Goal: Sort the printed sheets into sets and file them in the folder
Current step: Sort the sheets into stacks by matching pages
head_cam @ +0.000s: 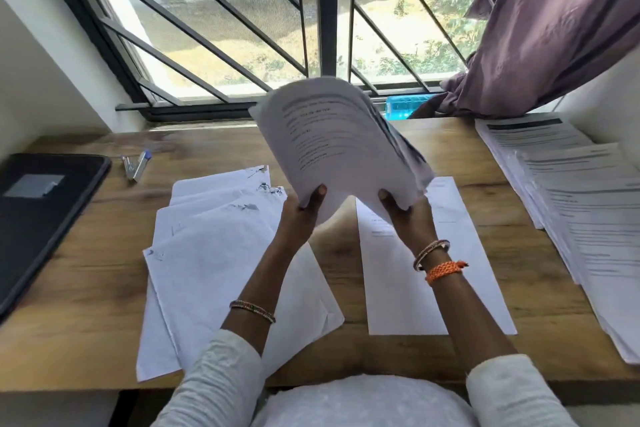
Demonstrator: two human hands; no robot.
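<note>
A thick stack of printed sheets (332, 139) is held up above the wooden desk (104, 270), tilted away and blurred. My left hand (299, 215) grips its lower left edge and my right hand (403, 215) grips its lower right edge. Face-down stapled sets (207, 263) lie fanned on the desk at the left. A single printed sheet (460, 253) lies flat under my right arm. More printed sheets (581, 211) are spread along the right edge. A dark folder (41, 215) lies shut at the far left.
A stapler (135, 165) lies between the folder and the fanned sets. A blue bottle (405, 107) lies on the window sill behind the desk. A purple curtain (554, 28) hangs at the upper right. Barred window panes fill the back.
</note>
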